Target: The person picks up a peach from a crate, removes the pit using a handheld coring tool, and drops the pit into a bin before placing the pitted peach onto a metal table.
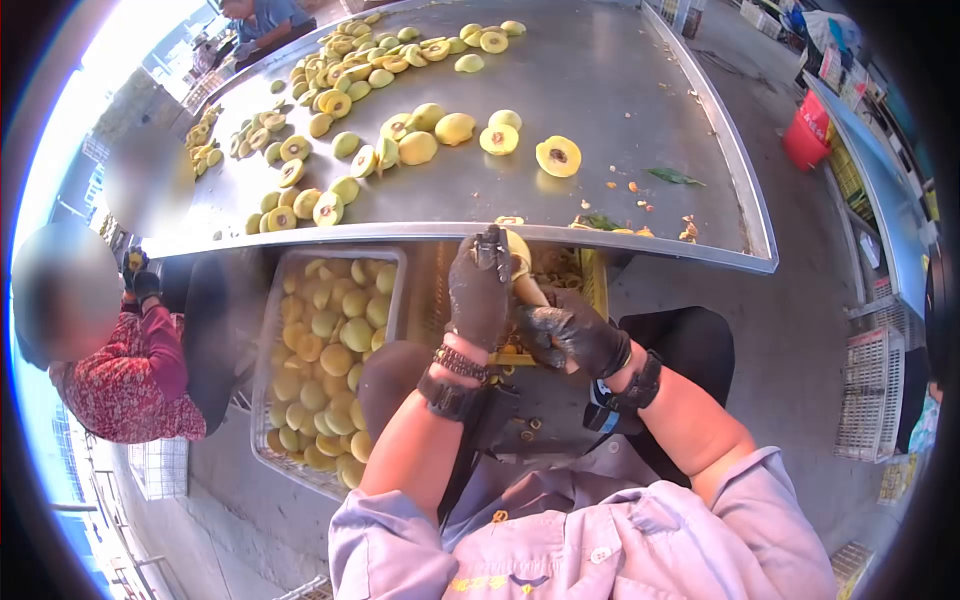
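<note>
My left hand (480, 285), in a dark glove, is closed round a halved yellow peach (518, 255) just below the table's front edge. My right hand (575, 335), gloved too, grips a slim pale-handled tool (529, 291), its upper end close against the peach. My fingers hide the tool's working end. Under my hands stands a yellow crate (600, 290) with scraps inside. On the metal table (640, 130) above lie several halved peaches, the closest being a cut half (558, 156) facing up with its brown centre showing.
A white crate (398, 262) full of peaches stands left of my knees. A large pile of peach halves (350, 70) covers the table's far left. A co-worker in a red patterned top (130, 385) sits at left. A green leaf (675, 176) and scraps lie at right.
</note>
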{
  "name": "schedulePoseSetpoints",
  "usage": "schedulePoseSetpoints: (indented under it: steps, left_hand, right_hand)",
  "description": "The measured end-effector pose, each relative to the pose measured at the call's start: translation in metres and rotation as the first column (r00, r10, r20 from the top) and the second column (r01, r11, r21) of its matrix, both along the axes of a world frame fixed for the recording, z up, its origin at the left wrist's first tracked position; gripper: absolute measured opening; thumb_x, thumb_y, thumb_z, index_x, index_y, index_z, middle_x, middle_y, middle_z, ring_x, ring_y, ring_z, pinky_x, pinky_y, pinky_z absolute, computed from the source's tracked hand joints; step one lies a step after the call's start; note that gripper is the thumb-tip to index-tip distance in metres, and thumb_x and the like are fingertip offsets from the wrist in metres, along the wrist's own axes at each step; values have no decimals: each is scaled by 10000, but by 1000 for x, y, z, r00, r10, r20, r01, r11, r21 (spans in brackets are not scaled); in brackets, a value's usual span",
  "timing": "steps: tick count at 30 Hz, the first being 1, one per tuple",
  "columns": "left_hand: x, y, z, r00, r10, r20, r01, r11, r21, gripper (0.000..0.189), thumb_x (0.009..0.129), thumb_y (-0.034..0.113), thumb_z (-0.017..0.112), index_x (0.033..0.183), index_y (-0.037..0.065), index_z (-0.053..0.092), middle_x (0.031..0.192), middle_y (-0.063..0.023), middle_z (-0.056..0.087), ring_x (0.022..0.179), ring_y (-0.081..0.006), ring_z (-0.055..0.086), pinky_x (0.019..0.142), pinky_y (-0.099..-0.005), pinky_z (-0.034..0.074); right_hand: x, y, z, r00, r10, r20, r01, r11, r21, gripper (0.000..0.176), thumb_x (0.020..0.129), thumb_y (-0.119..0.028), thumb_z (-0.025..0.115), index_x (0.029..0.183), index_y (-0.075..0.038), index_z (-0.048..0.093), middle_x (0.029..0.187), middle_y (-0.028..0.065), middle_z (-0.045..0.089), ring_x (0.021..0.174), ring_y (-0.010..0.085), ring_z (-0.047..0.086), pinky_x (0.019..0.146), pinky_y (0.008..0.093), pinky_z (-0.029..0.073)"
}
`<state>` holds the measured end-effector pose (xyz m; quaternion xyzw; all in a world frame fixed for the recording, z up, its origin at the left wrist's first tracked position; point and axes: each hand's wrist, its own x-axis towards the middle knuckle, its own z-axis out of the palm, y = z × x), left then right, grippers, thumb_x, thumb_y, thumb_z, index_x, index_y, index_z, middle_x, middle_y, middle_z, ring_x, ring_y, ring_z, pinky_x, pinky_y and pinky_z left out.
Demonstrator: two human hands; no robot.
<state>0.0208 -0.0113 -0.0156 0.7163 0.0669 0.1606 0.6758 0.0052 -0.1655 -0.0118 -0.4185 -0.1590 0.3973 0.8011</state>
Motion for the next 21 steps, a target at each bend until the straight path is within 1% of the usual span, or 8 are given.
schedulePoseSetpoints:
  steps: [4,7,9,11,15,17,19,21]
  left_hand:
    - [-1,22,-2,997,80,23,-80,997,17,300,841,230,641,1033,29,527,863,-56,601,772,-215,604,671,-302,487]
    - [-11,30,35,982,-4,-189,-91,866,-491,300,855,186,635,1065,23,495,928,-81,598,722,-185,619,587,-248,500]
    - [-14,30,43,993,-24,-113,-39,853,-520,372,831,110,652,1127,7,452,975,-107,595,725,-179,634,571,-241,521]
    - [-18,30,37,1000,-5,4,6,947,-320,528,787,21,666,1228,-8,377,1025,-116,587,794,-200,641,619,-266,543]
    - [-15,34,20,989,33,141,-52,990,134,715,741,-93,665,1342,-24,284,1073,-104,579,915,-198,617,698,-287,554]
    - [-15,26,25,988,-109,114,154,819,-553,443,853,66,586,1242,-19,394,1049,-108,578,905,-164,590,779,-297,502]
    - [-13,20,26,990,-135,45,138,832,-537,293,947,238,488,1139,17,508,1052,-100,557,873,-150,578,760,-303,482]
    - [-12,9,12,969,87,232,-91,996,5,295,952,256,481,1117,13,518,1050,-97,563,928,-155,553,804,-296,457]
  right_hand:
    - [2,-12,40,984,-14,-180,5,999,-48,191,887,-244,563,912,-63,505,576,-16,445,375,68,407,340,211,319]
    - [27,-30,18,984,-14,177,66,953,-294,161,884,-210,551,904,-54,516,578,4,467,362,84,415,340,224,325]
    - [39,-32,-45,556,541,630,224,633,-741,257,809,-195,594,976,-12,527,711,164,614,604,296,602,545,394,447]
    - [28,-25,-33,539,684,492,406,300,-863,250,821,-177,588,1023,-37,541,853,189,618,779,378,584,690,444,434]
    - [21,-6,-24,441,267,857,565,660,-496,294,802,-114,586,1076,-33,516,861,189,609,813,393,590,690,422,454]
    - [16,4,-1,360,-11,933,628,743,-233,332,789,-81,593,1104,-29,501,863,194,605,836,405,589,692,414,461]
    - [16,12,-5,232,-58,971,698,705,-125,370,773,-42,607,1125,-21,493,869,198,607,807,408,597,654,411,473]
    - [17,15,-19,277,33,960,703,674,-226,367,779,-50,617,1124,-18,498,870,193,613,795,411,599,639,416,475]
